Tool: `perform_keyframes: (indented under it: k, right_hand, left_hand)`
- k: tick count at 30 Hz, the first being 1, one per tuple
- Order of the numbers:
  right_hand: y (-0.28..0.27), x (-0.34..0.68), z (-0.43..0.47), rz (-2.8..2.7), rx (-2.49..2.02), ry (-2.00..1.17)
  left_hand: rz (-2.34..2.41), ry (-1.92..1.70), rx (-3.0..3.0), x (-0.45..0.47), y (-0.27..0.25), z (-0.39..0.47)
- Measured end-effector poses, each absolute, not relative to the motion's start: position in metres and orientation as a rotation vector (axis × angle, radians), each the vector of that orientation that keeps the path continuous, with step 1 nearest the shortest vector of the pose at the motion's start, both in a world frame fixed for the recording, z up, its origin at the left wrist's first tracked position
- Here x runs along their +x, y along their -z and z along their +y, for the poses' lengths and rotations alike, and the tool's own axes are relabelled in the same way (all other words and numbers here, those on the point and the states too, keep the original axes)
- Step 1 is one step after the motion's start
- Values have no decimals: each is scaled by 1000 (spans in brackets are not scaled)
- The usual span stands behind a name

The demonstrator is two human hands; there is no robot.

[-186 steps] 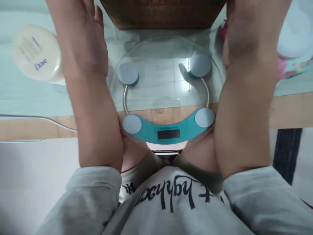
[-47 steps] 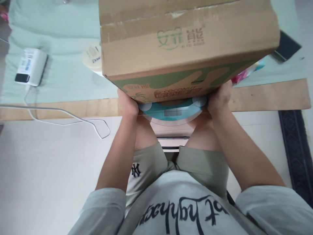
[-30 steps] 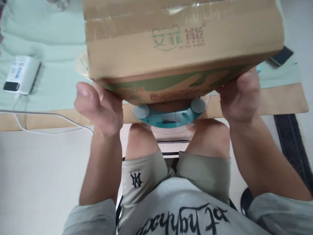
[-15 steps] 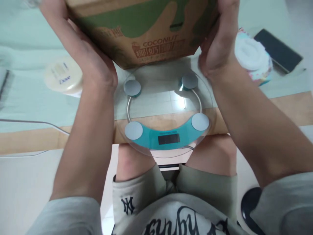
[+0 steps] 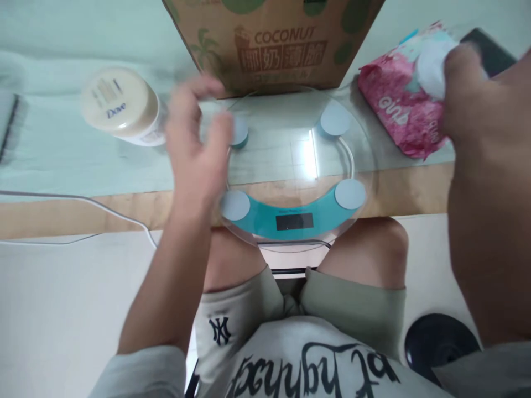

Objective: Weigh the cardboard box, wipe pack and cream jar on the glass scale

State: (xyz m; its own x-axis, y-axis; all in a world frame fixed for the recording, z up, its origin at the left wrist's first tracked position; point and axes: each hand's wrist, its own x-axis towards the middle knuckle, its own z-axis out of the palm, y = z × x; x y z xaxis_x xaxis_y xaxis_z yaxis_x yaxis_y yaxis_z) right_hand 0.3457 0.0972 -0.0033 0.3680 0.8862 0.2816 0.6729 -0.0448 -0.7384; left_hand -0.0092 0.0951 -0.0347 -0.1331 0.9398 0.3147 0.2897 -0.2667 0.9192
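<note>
Left hand (image 5: 194, 160), unclenched, is hovering by one bathroom scale (image 5: 263, 218); right hand (image 5: 477, 105), grip unclear, is overlapping one wipes pack (image 5: 398, 105); twelve o'clock, one "COCONUT" carton (image 5: 277, 50); ten, one "Dove" jar (image 5: 116, 105).

Left hand (image 5: 197, 157) near the glass scale (image 5: 263, 218) — right hand (image 5: 473, 113) by the pink packet (image 5: 402, 99).

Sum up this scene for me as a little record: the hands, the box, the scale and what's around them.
Left hand: blurred, fingers apart, over the scale's left side, nothing seen in it
Right hand: over the pink packet; contact unclear
Cardboard box: marked COCONUT, at the scale's far edge
Glass scale: round, with a teal strip; display dark
Left of scale: Dove container
Beyond right hand: dark flat object, partly hidden
</note>
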Motion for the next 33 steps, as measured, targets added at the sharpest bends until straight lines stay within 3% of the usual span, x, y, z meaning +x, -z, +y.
perform_keyframes:
  k: [3, 9, 12, 18, 24, 33]
  right_hand:
    - [5, 353, 91, -1471, -2315, -200]
    - [0, 334, 97, -1408, -2419, -208]
    - [2, 346, 90, -1423, -2236, -153]
    - [-4, 321, 60, -1947, -1071, -80]
    - [14, 250, 54, -2307, -1203, -452]
    - [64, 264, 62, -1870, -1263, -592]
  left_hand:
    - [1377, -1240, 1901, -7, 58, 49]
    - [1561, -945, 2067, 4, 70, 53]
    - [1535, -984, 2026, 3, 70, 58]
    - [1351, -1215, 1785, -9, 84, 63]
    - [1226, -1296, 1744, -22, 94, 71]
    - [1030, -1088, 2120, -8, 67, 64]
